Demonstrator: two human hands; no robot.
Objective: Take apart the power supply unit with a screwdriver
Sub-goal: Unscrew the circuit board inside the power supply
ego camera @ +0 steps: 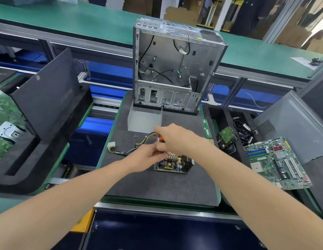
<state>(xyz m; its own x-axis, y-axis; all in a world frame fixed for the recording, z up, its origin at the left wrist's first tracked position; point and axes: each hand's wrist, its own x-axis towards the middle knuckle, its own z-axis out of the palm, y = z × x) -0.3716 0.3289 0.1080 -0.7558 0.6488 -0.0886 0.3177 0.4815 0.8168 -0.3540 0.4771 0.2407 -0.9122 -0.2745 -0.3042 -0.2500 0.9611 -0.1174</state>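
Observation:
The power supply's bare circuit board point(175, 164), with a heatsink and coils, lies on the dark mat point(157, 184). Its yellow and black cable bundle point(128, 149) trails left to a white plug point(111, 145). My right hand point(175, 139) grips an orange-handled screwdriver point(160, 139) held upright over the board's left end. My left hand point(148, 157) holds the board's left edge, fingers curled at the screwdriver's lower part. The tip is hidden. The grey metal cover point(144, 121) of the supply stands behind, and a loose screw point(135, 136) lies on the mat.
An open, emptied computer case point(175, 69) stands upright at the mat's far end. A motherboard point(278, 161), a hard drive point(227, 136) and cables sit in the right tray. RAM sticks point(205, 129) lie along the mat's right edge. A black side panel point(49, 91) leans at left.

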